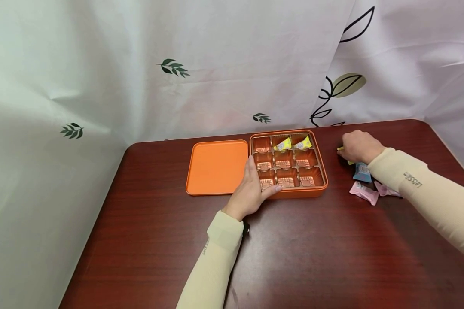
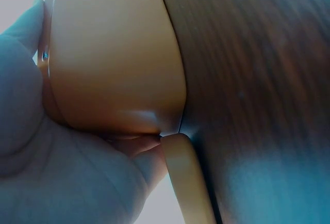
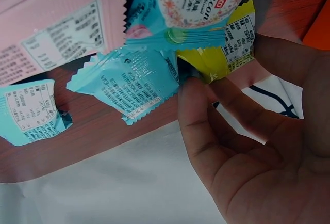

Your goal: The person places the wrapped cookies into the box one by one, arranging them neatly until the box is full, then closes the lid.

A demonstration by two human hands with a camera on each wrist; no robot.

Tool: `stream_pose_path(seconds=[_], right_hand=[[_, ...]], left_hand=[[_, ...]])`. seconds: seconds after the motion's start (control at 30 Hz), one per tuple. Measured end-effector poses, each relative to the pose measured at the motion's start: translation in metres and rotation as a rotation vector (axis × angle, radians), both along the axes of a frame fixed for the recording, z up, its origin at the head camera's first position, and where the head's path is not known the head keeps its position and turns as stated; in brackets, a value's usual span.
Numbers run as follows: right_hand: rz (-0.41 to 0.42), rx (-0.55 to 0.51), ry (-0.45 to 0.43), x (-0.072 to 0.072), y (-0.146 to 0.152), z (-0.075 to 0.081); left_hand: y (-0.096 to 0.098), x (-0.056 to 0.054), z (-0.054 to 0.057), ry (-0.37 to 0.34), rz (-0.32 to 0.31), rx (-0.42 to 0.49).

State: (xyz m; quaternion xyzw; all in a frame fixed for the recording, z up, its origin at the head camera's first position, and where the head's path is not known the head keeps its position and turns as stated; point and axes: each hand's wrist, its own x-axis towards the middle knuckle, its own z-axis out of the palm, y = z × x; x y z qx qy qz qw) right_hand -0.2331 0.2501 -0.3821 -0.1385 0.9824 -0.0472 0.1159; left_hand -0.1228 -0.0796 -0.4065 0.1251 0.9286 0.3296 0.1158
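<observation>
My left hand [image 1: 248, 189] rests against the near left corner of an orange box [image 1: 299, 193], fingers straight along its left side and thumb on the front rim. In the left wrist view the palm lies against the box wall [image 2: 118, 53]. Inside is a brown divided tray; two yellow packets [image 1: 283, 144] sit in its back middle and back right compartments. Right of the box, my right hand [image 1: 358, 145] pinches a yellow macaron packet [image 3: 211, 61] between thumb and fingers. Blue macaron packets [image 3: 131, 82] lie touching it, one with readable "Macaron" print.
Two pink packets [image 1: 364, 193] lie nearer the front, partly beside the right sleeve. An orange lid [image 1: 216, 167] lies flat just left of the box. The dark red wooden table [image 1: 158, 240] meets a white patterned curtain [image 1: 232, 64] at its back edge.
</observation>
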Motion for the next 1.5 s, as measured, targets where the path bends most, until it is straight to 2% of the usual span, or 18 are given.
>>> stream_pose_path(seconds=[0.93,1.3,1.5], right_hand=[[-0.001,-0.046,0.022,0.001,0.001,0.010],[0.071,-0.039,0.095,0.002,-0.002,0.014],[0.082,-0.036,0.109,0.004,-0.005,0.018]], left_hand=[[0.000,0.000,0.001,0.000,0.007,0.000],[0.000,0.000,0.000,-0.004,0.006,-0.003],[0.000,0.000,0.000,-0.002,0.005,-0.006]])
